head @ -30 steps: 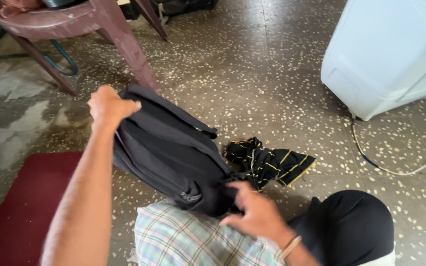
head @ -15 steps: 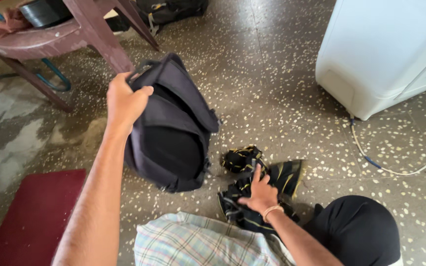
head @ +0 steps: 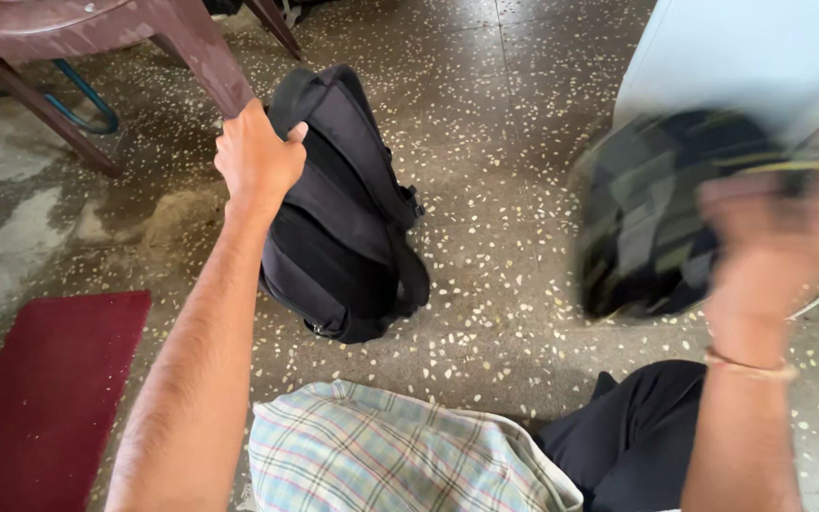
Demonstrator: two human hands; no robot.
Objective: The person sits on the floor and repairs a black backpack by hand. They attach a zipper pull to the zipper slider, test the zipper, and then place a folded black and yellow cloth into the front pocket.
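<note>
Currently left hand (head: 256, 156) is gripping the black backpack (head: 338, 209) by its top, upper centre, long axis hanging toward the floor (head: 504, 114). Right hand (head: 770, 237), blurred at right, is clutching a dark striped cloth (head: 646, 218), well apart from it.

floor (head: 504, 246) open between backpack (head: 343, 218), bundle (head: 646, 218)

The backpack (head: 343, 218) is matt black woven cloth. The dark striped garment (head: 651, 213) looks like soft cloth. The floor (head: 495, 85) is smooth speckled stone; the chair (head: 97, 28) is glossy brown plastic.
</note>
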